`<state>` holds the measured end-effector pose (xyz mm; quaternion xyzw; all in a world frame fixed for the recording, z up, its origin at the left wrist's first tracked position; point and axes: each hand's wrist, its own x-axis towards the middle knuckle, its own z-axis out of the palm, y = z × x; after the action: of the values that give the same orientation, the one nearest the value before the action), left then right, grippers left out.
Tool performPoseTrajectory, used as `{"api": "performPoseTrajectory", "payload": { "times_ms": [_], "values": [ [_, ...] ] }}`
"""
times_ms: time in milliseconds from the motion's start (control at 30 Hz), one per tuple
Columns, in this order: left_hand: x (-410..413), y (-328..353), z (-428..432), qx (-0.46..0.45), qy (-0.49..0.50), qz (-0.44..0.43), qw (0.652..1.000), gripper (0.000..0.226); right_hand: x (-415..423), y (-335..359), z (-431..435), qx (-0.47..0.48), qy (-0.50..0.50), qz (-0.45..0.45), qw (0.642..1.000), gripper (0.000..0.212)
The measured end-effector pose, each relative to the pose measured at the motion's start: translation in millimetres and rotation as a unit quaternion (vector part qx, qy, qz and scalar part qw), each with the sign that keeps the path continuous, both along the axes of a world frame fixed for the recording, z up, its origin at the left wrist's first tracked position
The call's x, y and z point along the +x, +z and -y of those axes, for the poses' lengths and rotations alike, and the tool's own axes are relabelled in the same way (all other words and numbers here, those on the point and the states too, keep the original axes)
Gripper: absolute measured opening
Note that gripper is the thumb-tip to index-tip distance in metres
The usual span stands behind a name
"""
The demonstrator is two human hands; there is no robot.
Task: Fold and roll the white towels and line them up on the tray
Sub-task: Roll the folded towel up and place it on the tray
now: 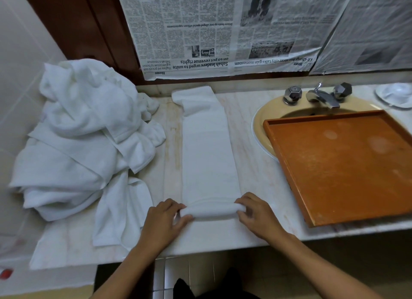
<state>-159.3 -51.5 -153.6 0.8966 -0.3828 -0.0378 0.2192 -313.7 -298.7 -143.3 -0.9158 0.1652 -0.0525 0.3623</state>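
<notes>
White towel, folded into a long strip, runs from 6 up toward 12 on the marble counter, with its near end rolled up at 6. My left hand and right hand each grip one end of that roll, fingers curled over the top, forearms coming in from 6. Wooden tray sits at 3, partly over the sink. Towel pile is at 9. Newspaper at 12 hangs upside down; the headline reads "Sabah leaders urged to unite on 40 pct revenue rights".
</notes>
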Motion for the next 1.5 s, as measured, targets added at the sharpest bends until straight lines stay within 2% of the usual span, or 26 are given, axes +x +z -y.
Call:
{"api": "performPoseTrajectory", "payload": {
  "times_ms": [67,133,267,400,533,633,700,733,800,867,967,1100,1133,1200,1333,1500],
  "values": [
    [0,6,-2,0.065,-0.002,-0.052,0.997,0.098,-1,3,-4,0.033,-0.01,-0.018,0.999,0.015],
    [-2,11,-4,0.111,-0.009,-0.077,0.991,0.103,-2,6,-7,0.06,-0.024,-0.045,0.997,0.013],
    [-3,22,-3,0.168,-0.026,-0.076,0.983,0.087,-2,11,-13,0.12,-0.077,-0.081,0.986,0.014],
    [-3,29,5,0.191,0.004,-0.089,0.978,0.042,6,17,-19,0.175,-0.171,-0.096,0.965,0.018],
    [1,37,14,0.198,0.081,-0.125,0.969,0.047,18,22,-25,0.177,-0.232,-0.128,0.948,0.018],
    [5,38,20,0.187,0.122,-0.148,0.963,0.045,23,27,-29,0.137,-0.23,-0.181,0.946,0.029],
    [3,35,24,0.127,0.141,-0.142,0.972,0.032,25,28,-34,0.076,-0.233,-0.189,0.951,0.034],
    [1,32,26,0.075,0.143,-0.123,0.979,0.022,24,25,-37,0.035,-0.235,-0.173,0.956,0.034],
    [-5,25,29,-0.008,0.098,-0.063,0.993,0.011,21,16,-46,-0.052,-0.217,-0.079,0.972,0.033],
    [-11,17,30,-0.041,0.021,0.01,0.999,0.024,17,5,-52,-0.135,-0.143,0.018,0.98,0.04],
    [-21,13,27,-0.067,-0.035,0.073,0.994,0.028,9,-3,-52,-0.212,-0.052,0.076,0.973,0.038],
    [-31,-3,13,-0.113,-0.057,0.114,0.985,0.027,-8,-8,-46,-0.245,0.002,0.114,0.963,0.025],
    [-33,-9,9,-0.113,-0.069,0.133,0.982,0.027,-13,-10,-45,-0.252,0.016,0.113,0.961,0.028],
    [-35,-17,4,-0.102,-0.094,0.157,0.978,0.03,-18,-14,-43,-0.269,0.035,0.108,0.957,0.036],
    [-31,-21,3,-0.083,-0.113,0.171,0.975,0.036,-12,-18,-38,-0.301,0.045,0.114,0.946,0.029],
    [-9,-8,13,-0.023,-0.137,0.158,0.978,0.038,7,-3,-24,-0.26,0.085,0.093,0.957,0.029]
  ]
}}
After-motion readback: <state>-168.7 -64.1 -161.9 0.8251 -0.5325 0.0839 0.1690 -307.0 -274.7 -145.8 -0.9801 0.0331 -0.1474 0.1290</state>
